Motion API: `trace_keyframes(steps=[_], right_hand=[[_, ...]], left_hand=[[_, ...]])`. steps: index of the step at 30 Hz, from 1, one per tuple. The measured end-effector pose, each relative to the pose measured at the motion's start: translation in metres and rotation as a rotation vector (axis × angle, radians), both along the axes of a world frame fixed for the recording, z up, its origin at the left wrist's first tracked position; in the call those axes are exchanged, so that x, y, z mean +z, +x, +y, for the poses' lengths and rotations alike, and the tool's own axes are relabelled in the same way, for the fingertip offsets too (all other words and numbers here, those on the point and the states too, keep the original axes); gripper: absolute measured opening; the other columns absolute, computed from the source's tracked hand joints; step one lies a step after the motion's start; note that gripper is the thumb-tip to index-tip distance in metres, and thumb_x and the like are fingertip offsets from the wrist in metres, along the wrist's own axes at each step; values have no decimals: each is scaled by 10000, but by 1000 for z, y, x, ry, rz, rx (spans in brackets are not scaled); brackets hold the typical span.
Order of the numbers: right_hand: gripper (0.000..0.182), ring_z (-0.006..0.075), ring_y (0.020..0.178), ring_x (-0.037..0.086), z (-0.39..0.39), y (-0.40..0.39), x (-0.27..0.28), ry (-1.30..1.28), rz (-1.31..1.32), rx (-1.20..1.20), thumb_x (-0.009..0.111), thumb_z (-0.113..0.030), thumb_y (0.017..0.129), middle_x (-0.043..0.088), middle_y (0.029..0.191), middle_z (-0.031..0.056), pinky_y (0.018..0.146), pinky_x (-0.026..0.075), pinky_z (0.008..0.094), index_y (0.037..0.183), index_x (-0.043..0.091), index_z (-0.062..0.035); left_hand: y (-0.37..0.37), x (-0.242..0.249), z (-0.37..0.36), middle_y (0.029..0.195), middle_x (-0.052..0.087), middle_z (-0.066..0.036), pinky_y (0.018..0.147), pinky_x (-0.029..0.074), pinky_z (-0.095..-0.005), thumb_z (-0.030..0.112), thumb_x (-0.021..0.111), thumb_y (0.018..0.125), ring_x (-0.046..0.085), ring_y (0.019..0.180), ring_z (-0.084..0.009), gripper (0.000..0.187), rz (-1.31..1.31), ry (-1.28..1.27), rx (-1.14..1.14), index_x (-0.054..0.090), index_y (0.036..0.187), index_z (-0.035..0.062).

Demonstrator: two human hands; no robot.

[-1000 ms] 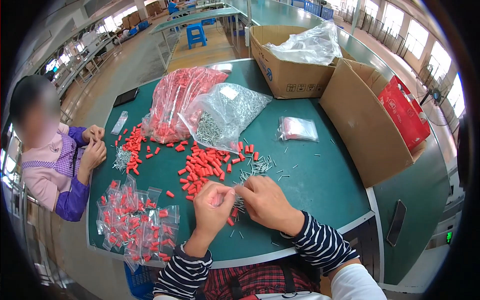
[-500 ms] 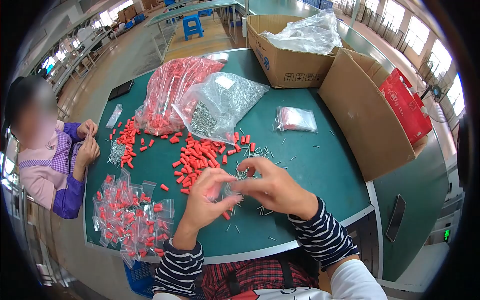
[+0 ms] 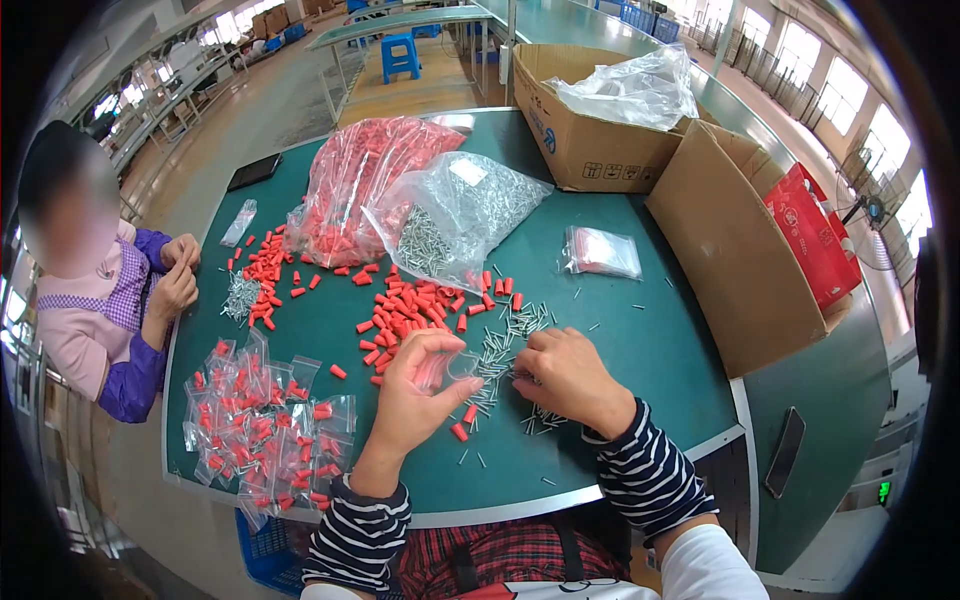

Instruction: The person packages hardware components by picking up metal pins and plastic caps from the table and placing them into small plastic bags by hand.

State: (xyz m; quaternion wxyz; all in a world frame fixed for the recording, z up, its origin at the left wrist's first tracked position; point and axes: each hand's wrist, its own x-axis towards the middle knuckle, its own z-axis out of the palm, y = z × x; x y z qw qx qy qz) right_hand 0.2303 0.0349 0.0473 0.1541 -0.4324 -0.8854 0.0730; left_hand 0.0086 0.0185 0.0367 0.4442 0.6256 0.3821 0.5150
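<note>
Lower centre: left hand [image 3: 415,385] pinches a small clear zip bag [image 3: 450,365] open. Right hand [image 3: 565,375], fingers curled, presses on the loose metal pins [image 3: 505,345] right of the red wire caps [image 3: 405,310]. Risk: pins likely scatter off the green table [image 3: 650,350] or miss the bag's narrow mouth.

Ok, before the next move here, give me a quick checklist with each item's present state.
1. Left hand holds a small clear bag off the table: ok.
2. Bag mouth open: cannot tell.
3. Right hand rests on the loose metal pins: ok.
4. Pin actually pinched in the right fingers: cannot tell.
5. Loose red caps lie just beyond the left hand: ok.
6. Filled bags piled apart to the left, not under the hands: ok.
</note>
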Motion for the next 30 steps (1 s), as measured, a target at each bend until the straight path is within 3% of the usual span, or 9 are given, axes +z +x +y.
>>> trace_keyframes(steps=[5, 8, 11, 14, 15, 18, 24, 27, 30], right_hand=[[136, 286, 794, 610, -2, -19, -2, 65, -217, -48, 683, -174, 687, 618, 803, 99, 738, 457, 396, 765, 665, -63], [136, 297, 788, 620, 1, -14, -4, 21, -132, -37, 665, -169, 692, 621, 797, 100, 698, 477, 417, 762, 655, -52], [128, 254, 742, 630, 5, -2, -2, -171, 162, 7, 671, -140, 719, 623, 785, 101, 644, 493, 384, 788, 654, -33], [111, 173, 711, 620, 9, 1, 1, -538, 611, -70, 690, -107, 761, 616, 762, 79, 619, 489, 315, 824, 658, -21], [108, 88, 708, 580, 10, 2, 2, -651, 696, -113, 704, -99, 825, 615, 762, 23, 634, 465, 244, 875, 665, -12], [106, 54, 727, 565, 13, 2, 2, -874, 932, -131, 684, -101, 873, 614, 791, -19, 653, 459, 222, 907, 660, -4], [91, 54, 811, 560, 5, -9, 8, -902, 1231, 8, 701, -54, 856, 598, 907, -7, 716, 446, 202, 922, 664, -2], [129, 34, 700, 478, 4, -16, 1, -762, 1159, 54, 736, -104, 843, 587, 882, -42, 621, 382, 188, 944, 696, -34], [134, 41, 679, 452, -1, -18, 13, -558, 911, 90, 741, -104, 836, 572, 887, -38, 608, 365, 194, 946, 705, -37]], left_hand=[[0, -4, 1, 1055, 507, 10, 626, 371, -167, -21, 802, 717, 427, 759, -11, 457, 109, 28, 12, 578, 1111, 32], [0, -7, 1, 1041, 508, 16, 607, 357, -171, -21, 800, 719, 414, 739, -8, 459, 131, 28, 13, 579, 1118, 33], [1, -4, -1, 1027, 517, 19, 594, 346, -174, -19, 796, 724, 409, 721, -8, 459, 146, 9, 14, 579, 1125, 33], [3, -5, -1, 1017, 527, 19, 592, 342, -175, -17, 792, 729, 409, 711, -8, 459, 125, -8, 7, 579, 1133, 33], [3, -4, -2, 1016, 530, 19, 592, 342, -175, -16, 790, 731, 409, 709, -8, 460, 117, -26, 5, 579, 1137, 34], [3, -2, -3, 1018, 537, 17, 601, 360, -180, -23, 783, 737, 431, 726, -10, 468, 152, -32, -3, 574, 1152, 33], [11, -16, -2, 1018, 551, 3, 639, 420, -201, -39, 767, 749, 506, 793, -30, 485, 14, -47, -78, 550, 1179, 19], [13, -11, -5, 977, 563, 5, 618, 420, -201, -38, 763, 756, 511, 766, -29, 478, -46, -93, -112, 544, 1177, 15], [14, -1, -7, 913, 568, 23, 581, 393, -189, -32, 766, 756, 482, 701, -15, 467, -52, -143, -113, 548, 1166, 18]])
